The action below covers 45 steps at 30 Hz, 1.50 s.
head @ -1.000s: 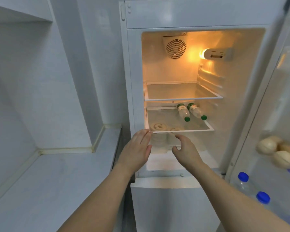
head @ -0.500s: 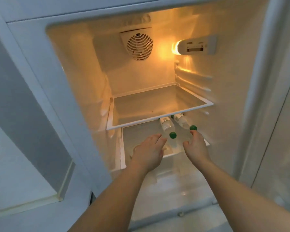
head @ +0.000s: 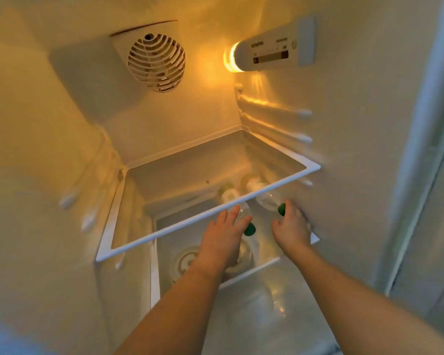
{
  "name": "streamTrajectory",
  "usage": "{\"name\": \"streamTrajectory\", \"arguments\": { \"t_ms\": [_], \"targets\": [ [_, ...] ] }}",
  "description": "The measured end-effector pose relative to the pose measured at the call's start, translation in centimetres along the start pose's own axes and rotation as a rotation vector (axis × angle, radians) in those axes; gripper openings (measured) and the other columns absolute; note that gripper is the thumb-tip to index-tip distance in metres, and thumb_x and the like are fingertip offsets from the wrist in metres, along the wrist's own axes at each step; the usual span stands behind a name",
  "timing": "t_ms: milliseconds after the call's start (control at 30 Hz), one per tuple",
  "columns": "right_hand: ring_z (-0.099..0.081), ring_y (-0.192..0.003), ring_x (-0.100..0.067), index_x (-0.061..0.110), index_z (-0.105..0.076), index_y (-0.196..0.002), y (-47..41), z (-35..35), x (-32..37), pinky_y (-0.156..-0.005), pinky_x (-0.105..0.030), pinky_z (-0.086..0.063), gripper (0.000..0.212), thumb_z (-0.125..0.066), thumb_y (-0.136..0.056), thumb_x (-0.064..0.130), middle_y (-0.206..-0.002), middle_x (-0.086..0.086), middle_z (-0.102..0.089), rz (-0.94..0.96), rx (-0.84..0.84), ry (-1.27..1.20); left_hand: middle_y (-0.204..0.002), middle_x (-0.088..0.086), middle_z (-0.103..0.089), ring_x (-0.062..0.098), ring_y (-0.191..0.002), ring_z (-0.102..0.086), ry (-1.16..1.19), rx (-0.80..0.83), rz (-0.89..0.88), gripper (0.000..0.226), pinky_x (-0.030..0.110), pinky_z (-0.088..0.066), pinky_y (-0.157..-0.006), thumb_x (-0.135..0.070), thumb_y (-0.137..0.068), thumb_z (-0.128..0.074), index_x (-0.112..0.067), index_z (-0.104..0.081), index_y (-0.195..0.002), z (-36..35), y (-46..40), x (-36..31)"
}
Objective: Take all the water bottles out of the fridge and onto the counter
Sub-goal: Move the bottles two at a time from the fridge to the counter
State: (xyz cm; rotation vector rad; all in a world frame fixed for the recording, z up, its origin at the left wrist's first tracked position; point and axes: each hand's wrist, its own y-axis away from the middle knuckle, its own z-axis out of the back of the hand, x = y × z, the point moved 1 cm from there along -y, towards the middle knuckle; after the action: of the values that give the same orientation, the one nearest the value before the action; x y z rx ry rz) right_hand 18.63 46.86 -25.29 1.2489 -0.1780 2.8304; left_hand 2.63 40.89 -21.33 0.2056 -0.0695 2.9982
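Note:
Two clear water bottles with green caps lie side by side on the lower glass shelf (head: 251, 274) of the fridge, caps pointing toward me. My left hand (head: 226, 234) reaches in with its fingers straight, lying over the neck of the left bottle (head: 244, 210), just beside its cap. My right hand (head: 292, 226) is by the fridge's right wall, its fingertips touching the green cap of the right bottle (head: 265, 201). Neither hand is closed around a bottle. The bottles' rear halves show only dimly through the upper shelf.
The upper glass shelf (head: 208, 213) with its white rim hangs right above my fingers. A round fan vent (head: 156, 63) and the lit lamp and control unit (head: 267, 52) sit higher up. Shelf ribs line both side walls. The fridge's door frame (head: 420, 149) is on the right.
I have leaned far into the fridge, so counter and door shelves left the view. Both hands moved forward from the shelf's front edge onto the bottles' cap ends.

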Motion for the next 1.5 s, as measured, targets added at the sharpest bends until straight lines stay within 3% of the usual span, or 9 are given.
{"name": "streamTrajectory", "arguments": {
  "t_ms": [400,500,600,700,800,933,1100,1267,1500],
  "targets": [
    [-0.056,-0.109,-0.02,0.02,-0.054,-0.115,-0.3,-0.8,-0.3,-0.095,-0.035,-0.039,0.031,-0.06,-0.09,0.036,-0.11,0.001,-0.062,0.021,-0.254,-0.027,-0.163,-0.002,-0.004,0.026,-0.149,-0.005,-0.012,-0.046,-0.078,0.066,0.041,-0.027,-0.116,-0.012,-0.093,-0.055,-0.035,-0.028,-0.148,-1.5,-2.2,0.7],
    [-0.057,-0.11,-0.022,0.015,-0.05,-0.122,0.5,-0.5,-0.4,-0.092,-0.035,-0.044,0.038,-0.059,-0.091,0.034,-0.115,-0.002,-0.061,0.092,-0.273,-0.203,-0.16,0.002,-0.021,0.031,-0.144,-0.021,0.064,-0.145,-0.038,0.067,0.043,-0.037,-0.111,-0.018,-0.088,-0.063,-0.034,-0.034,-0.146,-2.4,0.5,0.7],
    [-0.049,-0.126,-0.019,0.016,-0.035,-0.141,2.4,-0.1,0.0,-0.1,-0.03,-0.041,0.054,-0.053,-0.095,0.037,-0.139,-0.004,-0.049,0.078,-0.254,-0.541,-0.141,0.01,-0.047,0.035,-0.118,-0.049,0.125,-0.258,0.056,0.075,0.047,-0.053,-0.084,-0.02,-0.073,-0.076,-0.035,-0.046,-0.139,-3.3,3.2,0.7],
    [-0.048,-0.127,-0.013,0.024,-0.032,-0.141,4.2,0.5,1.4,-0.099,-0.022,-0.042,0.05,-0.048,-0.096,0.04,-0.142,-0.001,-0.046,0.078,-0.323,-0.798,-0.15,0.001,-0.022,0.03,-0.135,-0.027,0.33,-0.309,0.143,0.066,0.048,-0.044,-0.102,-0.02,-0.085,-0.066,-0.042,-0.04,-0.141,-3.4,5.5,0.3],
    [-0.05,-0.123,-0.015,0.022,-0.035,-0.135,5.4,1.7,2.9,-0.095,-0.016,-0.043,0.044,-0.046,-0.096,0.04,-0.135,-0.005,-0.049,0.106,-0.415,-0.968,-0.155,-0.01,-0.007,0.02,-0.138,-0.024,0.626,-0.42,0.159,0.052,0.036,-0.038,-0.107,-0.031,-0.091,-0.062,-0.048,-0.036,-0.133,-2.4,7.7,-0.7],
    [-0.047,-0.123,-0.023,0.01,-0.032,-0.137,7.4,3.4,3.9,-0.107,-0.041,-0.041,0.05,-0.048,-0.097,0.036,-0.13,-0.014,-0.046,0.073,-0.534,-1.085,-0.151,-0.005,-0.026,0.006,-0.127,-0.034,0.801,-0.545,0.165,0.046,0.01,-0.031,-0.095,-0.041,-0.09,-0.06,-0.048,-0.028,-0.122,0.0,10.5,-1.5],
    [-0.043,-0.13,-0.017,0.009,-0.034,-0.139,10.2,4.9,4.9,-0.111,-0.032,-0.035,0.048,-0.046,-0.099,0.033,-0.137,-0.006,-0.045,0.057,-0.569,-1.1,-0.121,-0.021,-0.049,0.004,-0.115,-0.049,1.165,-0.662,0.353,0.031,0.014,-0.043,-0.094,-0.046,-0.09,-0.058,-0.051,-0.042,-0.117,2.7,13.6,-2.8],
    [-0.047,-0.124,-0.016,0.009,-0.037,-0.138,14.8,6.7,6.6,-0.107,-0.03,-0.038,0.053,-0.041,-0.098,0.043,-0.133,-0.008,-0.049,0.136,-0.532,-1.123,-0.104,-0.018,-0.057,0.02,-0.11,-0.058,1.434,-0.696,0.452,0.039,0.057,-0.051,-0.091,-0.06,-0.081,-0.06,-0.038,-0.051,-0.112,5.5,18.4,-3.7],
    [-0.055,-0.097,0.009,0.014,-0.045,-0.125,23.9,11.6,9.2,-0.086,-0.01,-0.043,0.053,-0.045,-0.089,0.054,-0.107,0.013,-0.055,0.356,-0.447,-1.112,-0.106,-0.01,-0.056,0.023,-0.109,-0.055,1.66,-0.707,0.611,0.009,0.049,-0.055,-0.081,-0.032,-0.095,-0.06,-0.032,-0.053,-0.102,10.5,29.6,-6.1]
  ]
}}
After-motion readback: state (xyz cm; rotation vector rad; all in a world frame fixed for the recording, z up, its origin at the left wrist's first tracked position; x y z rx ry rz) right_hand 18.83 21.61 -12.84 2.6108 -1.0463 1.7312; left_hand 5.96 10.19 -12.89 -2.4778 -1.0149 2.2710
